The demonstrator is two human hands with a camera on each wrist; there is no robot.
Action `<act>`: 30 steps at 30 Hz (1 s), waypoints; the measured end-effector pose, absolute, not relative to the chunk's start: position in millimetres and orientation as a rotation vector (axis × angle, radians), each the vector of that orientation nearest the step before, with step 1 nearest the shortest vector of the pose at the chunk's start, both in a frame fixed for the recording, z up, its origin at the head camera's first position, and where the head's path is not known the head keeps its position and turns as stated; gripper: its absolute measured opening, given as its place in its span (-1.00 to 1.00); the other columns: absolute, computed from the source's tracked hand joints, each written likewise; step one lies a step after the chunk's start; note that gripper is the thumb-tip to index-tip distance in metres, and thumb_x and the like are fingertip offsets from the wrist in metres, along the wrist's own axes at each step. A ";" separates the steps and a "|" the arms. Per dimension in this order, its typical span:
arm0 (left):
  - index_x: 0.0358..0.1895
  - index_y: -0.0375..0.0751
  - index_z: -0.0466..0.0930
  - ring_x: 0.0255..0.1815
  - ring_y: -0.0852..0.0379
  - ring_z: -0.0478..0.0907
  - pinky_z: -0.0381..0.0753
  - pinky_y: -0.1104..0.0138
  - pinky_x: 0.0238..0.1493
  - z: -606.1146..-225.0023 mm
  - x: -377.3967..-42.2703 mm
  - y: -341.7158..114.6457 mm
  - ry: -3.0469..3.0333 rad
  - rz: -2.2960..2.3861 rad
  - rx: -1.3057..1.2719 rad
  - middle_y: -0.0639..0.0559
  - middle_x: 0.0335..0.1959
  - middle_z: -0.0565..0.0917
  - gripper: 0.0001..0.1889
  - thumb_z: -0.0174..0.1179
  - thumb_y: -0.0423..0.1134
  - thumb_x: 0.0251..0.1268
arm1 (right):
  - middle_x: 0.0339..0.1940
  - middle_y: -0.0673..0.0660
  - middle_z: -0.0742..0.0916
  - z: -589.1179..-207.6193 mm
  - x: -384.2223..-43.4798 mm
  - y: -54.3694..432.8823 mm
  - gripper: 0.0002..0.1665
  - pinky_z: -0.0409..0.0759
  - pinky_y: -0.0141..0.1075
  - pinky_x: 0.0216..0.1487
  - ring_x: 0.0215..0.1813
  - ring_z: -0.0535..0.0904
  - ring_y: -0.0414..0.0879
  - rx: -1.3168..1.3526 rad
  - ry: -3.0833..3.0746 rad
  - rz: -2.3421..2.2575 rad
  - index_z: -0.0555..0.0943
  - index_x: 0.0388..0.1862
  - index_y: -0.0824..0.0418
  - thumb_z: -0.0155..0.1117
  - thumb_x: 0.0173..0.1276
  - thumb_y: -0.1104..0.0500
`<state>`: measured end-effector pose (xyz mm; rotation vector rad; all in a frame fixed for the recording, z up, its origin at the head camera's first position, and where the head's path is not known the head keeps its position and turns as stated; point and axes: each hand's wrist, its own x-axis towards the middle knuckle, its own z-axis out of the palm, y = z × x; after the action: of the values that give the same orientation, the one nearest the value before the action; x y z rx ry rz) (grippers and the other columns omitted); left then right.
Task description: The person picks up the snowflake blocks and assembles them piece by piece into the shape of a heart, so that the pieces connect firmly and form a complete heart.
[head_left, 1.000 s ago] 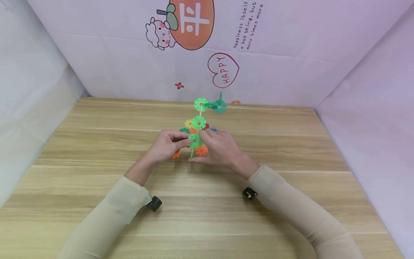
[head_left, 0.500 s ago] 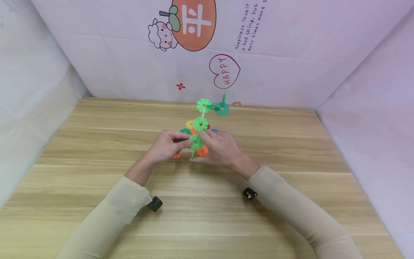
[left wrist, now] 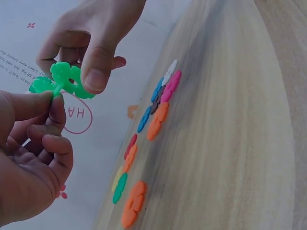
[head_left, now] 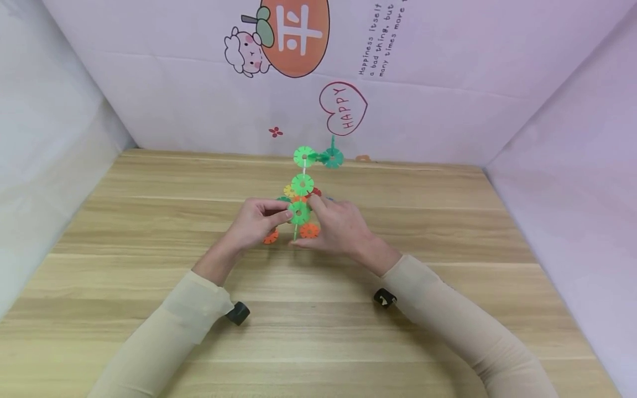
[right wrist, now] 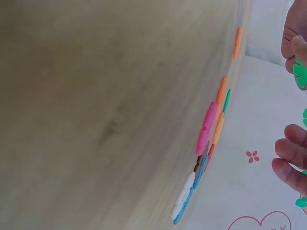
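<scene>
"Fingers (left wrist: 60,149) of a person's left hand (head_left: 254,223) pinch the green chain (head_left: 297,181) from its left, thumb and forefinger nearly meeting."

"And the right hand (head_left: 340,224)?"

"On the green chain's right side, fingers curled, thumb pressed to a green disc. Both have hold, keeping it above the wooden table (head_left: 318,331)."

"What lies around it?"

"Loose discs (left wrist: 158,121), orange, blue, pink and white among them, flat below the green chain; a white wall (head_left: 448,83) bearing a red heart (head_left: 343,108) behind it."
</scene>
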<state>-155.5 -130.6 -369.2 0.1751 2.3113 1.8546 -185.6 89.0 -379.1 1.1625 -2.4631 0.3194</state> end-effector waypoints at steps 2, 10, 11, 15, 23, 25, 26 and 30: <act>0.14 -0.44 0.72 -0.57 0.23 0.30 0.29 0.46 -0.56 -369.9 -155.6 -130.6 2.315 1.859 0.165 0.11 -0.35 0.71 -0.72 0.27 -0.35 0.51 | -0.55 -0.04 0.49 -379.5 -185.0 89.2 -0.09 0.23 -0.39 -0.61 -0.60 0.26 -0.18 1.155 -2.499 0.308 0.46 -0.07 0.20 0.63 0.00 -0.45; 0.15 -0.39 0.73 -0.42 0.16 0.41 0.34 0.46 -0.49 -372.0 -156.5 -131.5 2.320 1.872 0.121 0.11 -0.31 0.73 -0.72 0.29 -0.34 0.49 | -0.61 -0.04 0.38 -381.9 -184.9 87.1 0.00 0.09 -0.39 -0.59 -0.62 0.16 -0.18 1.133 -2.514 0.277 0.43 -0.04 0.20 0.55 -0.01 -0.56; 0.15 -0.39 0.73 -0.38 0.15 0.44 0.36 0.46 -0.47 -372.0 -156.8 -131.5 2.324 1.868 0.122 0.10 -0.29 0.74 -0.72 0.30 -0.34 0.49 | -0.60 -0.04 0.38 -381.5 -184.9 86.3 0.01 0.09 -0.39 -0.60 -0.62 0.17 -0.18 1.122 -2.524 0.273 0.42 -0.05 0.19 0.54 -0.02 -0.58; 0.14 -0.37 0.74 -0.31 0.01 0.51 0.43 0.45 -0.45 -372.5 -157.9 -130.8 2.337 1.846 0.125 0.01 -0.24 0.76 -0.72 0.30 -0.32 0.49 | -0.59 -0.03 0.42 -378.8 -186.2 83.2 0.03 0.15 -0.37 -0.60 -0.61 0.24 -0.16 1.081 -2.577 0.241 0.41 -0.05 0.17 0.48 -0.04 -0.64; 0.14 -0.34 0.75 -0.09 -0.22 0.57 0.51 0.42 -0.39 -372.3 -158.0 -128.2 2.322 1.820 0.155 -0.05 -0.17 0.77 -0.73 0.29 -0.31 0.51 | -0.65 -0.07 0.42 -375.7 -188.4 82.8 -0.14 0.17 -0.39 -0.57 -0.62 0.28 -0.18 1.169 -2.505 0.186 0.44 -0.27 0.12 0.50 0.02 -0.57; 0.12 -0.34 0.76 -0.09 -0.24 0.58 0.50 0.44 -0.38 -371.4 -157.2 -127.4 2.325 1.822 0.162 -0.05 -0.19 0.77 -0.75 0.29 -0.33 0.50 | -0.68 -0.08 0.38 -376.8 -189.2 83.6 -0.17 0.12 -0.40 -0.58 -0.64 0.24 -0.19 1.206 -2.433 0.194 0.44 -0.36 0.12 0.53 0.01 -0.55; 0.12 -0.34 0.76 -0.07 -0.25 0.59 0.52 0.43 -0.36 -370.7 -156.9 -126.9 2.326 1.822 0.162 -0.06 -0.19 0.78 -0.75 0.29 -0.33 0.49 | -0.69 -0.09 0.36 -377.8 -189.7 84.1 -0.17 0.10 -0.40 -0.58 -0.65 0.21 -0.20 1.215 -2.403 0.200 0.44 -0.39 0.13 0.54 0.01 -0.54; 0.10 -0.35 0.76 -0.26 -0.08 0.57 0.48 0.44 -0.42 -369.1 -155.5 -124.9 2.329 1.810 0.147 -0.05 -0.21 0.78 -0.75 0.31 -0.33 0.48 | -0.71 -0.10 0.28 -380.6 -192.0 85.6 -0.15 -0.02 -0.40 -0.57 -0.66 0.10 -0.23 1.236 -2.288 0.221 0.39 -0.49 0.13 0.60 -0.06 -0.52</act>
<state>-155.5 -124.9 -369.1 0.1465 2.3288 1.8099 -192.0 85.6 -380.6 1.2359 -2.2876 0.2210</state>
